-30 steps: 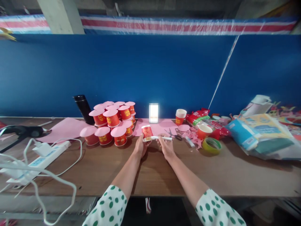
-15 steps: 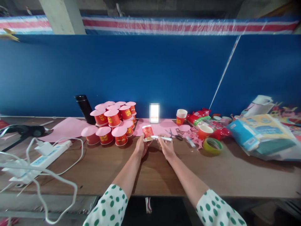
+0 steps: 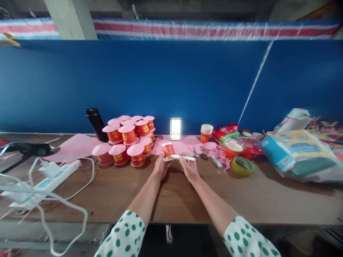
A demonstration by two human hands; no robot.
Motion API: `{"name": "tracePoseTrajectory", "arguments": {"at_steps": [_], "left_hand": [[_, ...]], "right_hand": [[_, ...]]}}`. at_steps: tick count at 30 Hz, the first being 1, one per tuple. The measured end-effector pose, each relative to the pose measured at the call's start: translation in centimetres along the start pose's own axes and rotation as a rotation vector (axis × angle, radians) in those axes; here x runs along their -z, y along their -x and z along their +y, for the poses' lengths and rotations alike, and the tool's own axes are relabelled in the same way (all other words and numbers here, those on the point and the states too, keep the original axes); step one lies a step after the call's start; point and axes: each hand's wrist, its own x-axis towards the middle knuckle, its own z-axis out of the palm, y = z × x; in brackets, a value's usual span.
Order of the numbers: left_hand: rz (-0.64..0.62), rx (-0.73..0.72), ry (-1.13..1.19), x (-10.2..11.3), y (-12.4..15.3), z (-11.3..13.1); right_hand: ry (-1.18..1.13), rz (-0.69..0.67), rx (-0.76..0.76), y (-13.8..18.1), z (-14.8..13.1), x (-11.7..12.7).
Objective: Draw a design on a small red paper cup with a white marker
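My left hand [image 3: 160, 166] is closed around a red paper cup [image 3: 168, 150] with gold print, tilted above the table in front of me. Between the fingers of my right hand [image 3: 189, 167] is a slim white marker [image 3: 187, 158], lying nearly level with its left end at the cup's lower edge. Whether that end touches the cup, I cannot tell. Behind both hands lies a pink paper sheet [image 3: 184, 143], with dark-handled scissors [image 3: 203, 156] at its right side. A loose pink paper disc [image 3: 210, 145] sits by the scissors.
Stacked red cups topped with pink discs [image 3: 128, 137] stand on the left, near a black flask [image 3: 95, 123] and a white power strip [image 3: 48, 182] with cables. Rightward are nested paper cups [image 3: 206, 132], pink scraps [image 3: 224, 154], yellow-green tape [image 3: 241, 166] and a plastic-wrapped pack [image 3: 300, 153].
The marker has shifted very slightly left along the cup's edge, with my right hand. The cup and my left hand stay practically where they were.
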Motion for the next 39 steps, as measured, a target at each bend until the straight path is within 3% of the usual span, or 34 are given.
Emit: {"name": "tracePoseTrajectory", "arguments": {"at_steps": [39], "left_hand": [[-0.019,-0.007,-0.014,-0.2,0.2,0.2]], "right_hand": [[0.042,-0.013,0.022,0.2,-0.9,0.0]]}}
